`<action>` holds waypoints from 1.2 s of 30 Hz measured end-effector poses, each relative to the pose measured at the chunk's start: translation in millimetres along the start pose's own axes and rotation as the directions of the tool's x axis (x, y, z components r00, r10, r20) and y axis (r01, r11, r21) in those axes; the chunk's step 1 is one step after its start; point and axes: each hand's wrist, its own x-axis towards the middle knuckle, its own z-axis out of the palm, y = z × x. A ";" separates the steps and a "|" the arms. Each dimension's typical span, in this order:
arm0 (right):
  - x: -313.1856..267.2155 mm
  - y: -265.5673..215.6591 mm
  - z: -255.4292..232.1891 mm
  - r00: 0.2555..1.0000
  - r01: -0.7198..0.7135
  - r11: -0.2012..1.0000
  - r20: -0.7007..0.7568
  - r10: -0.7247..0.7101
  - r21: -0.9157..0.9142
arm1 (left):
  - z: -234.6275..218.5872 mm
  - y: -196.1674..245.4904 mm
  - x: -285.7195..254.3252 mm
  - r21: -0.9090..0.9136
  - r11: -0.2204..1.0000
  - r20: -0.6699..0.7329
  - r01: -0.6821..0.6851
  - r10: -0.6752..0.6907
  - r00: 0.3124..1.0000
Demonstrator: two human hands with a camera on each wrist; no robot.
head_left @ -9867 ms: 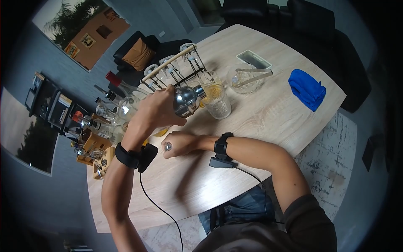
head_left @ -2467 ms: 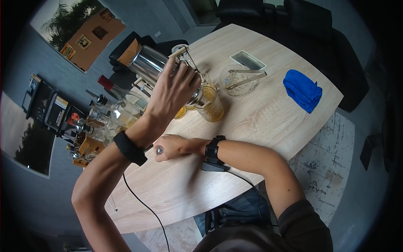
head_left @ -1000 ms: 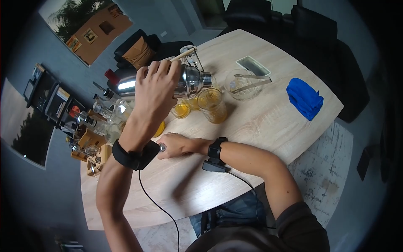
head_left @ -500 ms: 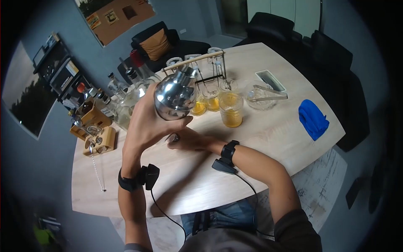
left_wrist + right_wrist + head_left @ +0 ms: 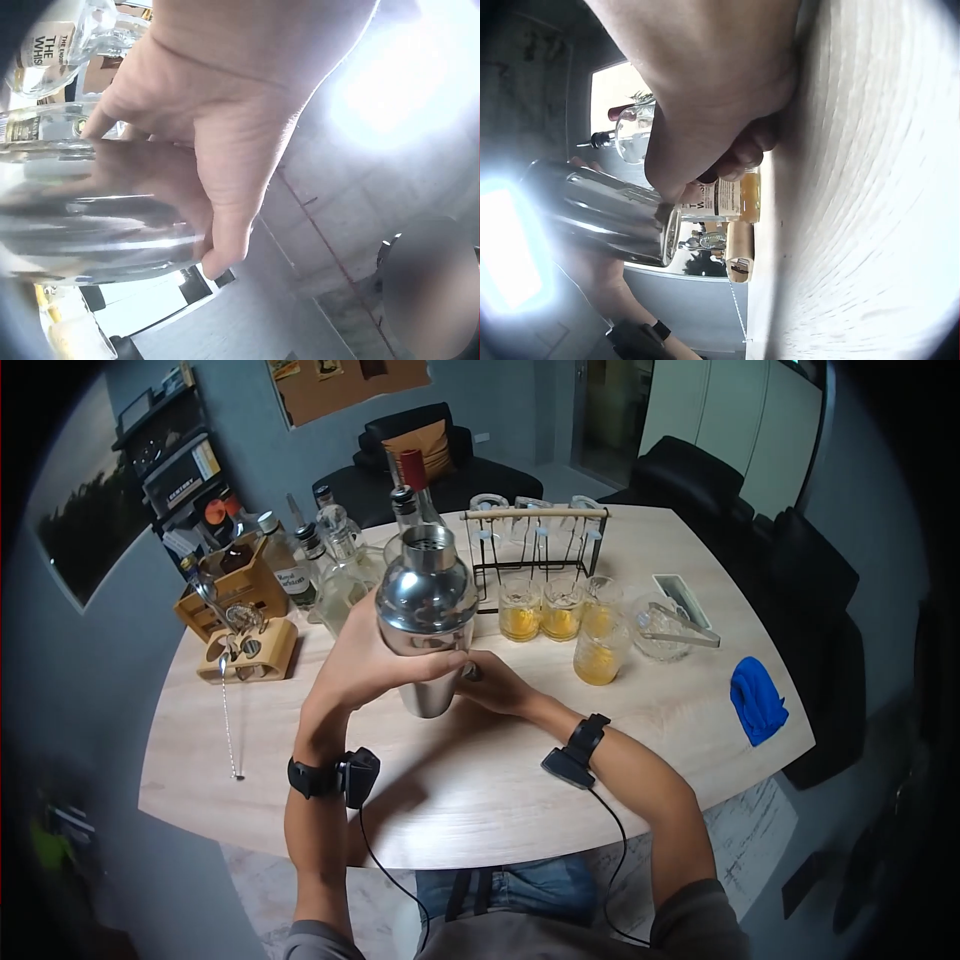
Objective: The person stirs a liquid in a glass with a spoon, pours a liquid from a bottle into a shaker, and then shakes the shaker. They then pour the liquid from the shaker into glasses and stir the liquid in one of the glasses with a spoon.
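My left hand [image 5: 350, 665] grips a steel cocktail shaker [image 5: 428, 605], thumb across its front. The shaker stands upright above the table, cap off and strainer top bare. In the left wrist view the fingers wrap round its shiny body [image 5: 112, 217]. Behind the shaker, my right hand [image 5: 508, 685] rests on the table with fingers curled round a small shiny metal piece [image 5: 471, 673], which looks like the shaker cap; most of it is hidden. To the right of the shaker stands a patterned glass [image 5: 598, 658] of yellow drink, close to several glass mugs [image 5: 520, 618] with yellow drink.
A wire rack [image 5: 535, 515] with hanging mugs stands behind the drinks. Tongs lie across a glass ice bowl [image 5: 660, 635]; a blue cloth [image 5: 757, 702] is at the right. Several bottles [image 5: 340, 585], a wooden tool stand [image 5: 250, 652] and a long bar spoon [image 5: 229, 720] are left.
The shaker was tipped over the patterned glass, whose yellow drink has risen. My left hand has since drawn it back and turned it upright. The right hand stays low; the head view has shifted.
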 end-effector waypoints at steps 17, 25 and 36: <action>-1.8 -19.4 -15.4 0.901 -0.077 0.945 -0.384 0.202 0.317 | -8.6 -42.3 0.0 -0.101 0.995 0.208 -0.004 0.025 0.978; 16.6 -104.7 -41.7 0.803 0.077 0.969 -0.591 0.079 0.235 | 5.5 -61.0 6.3 -0.212 0.977 0.342 -0.015 0.089 0.935; 19.2 -139.5 -25.5 0.949 0.209 0.971 -0.263 -0.173 0.116 | 16.4 -71.7 9.3 -0.270 0.958 0.443 0.095 0.036 0.896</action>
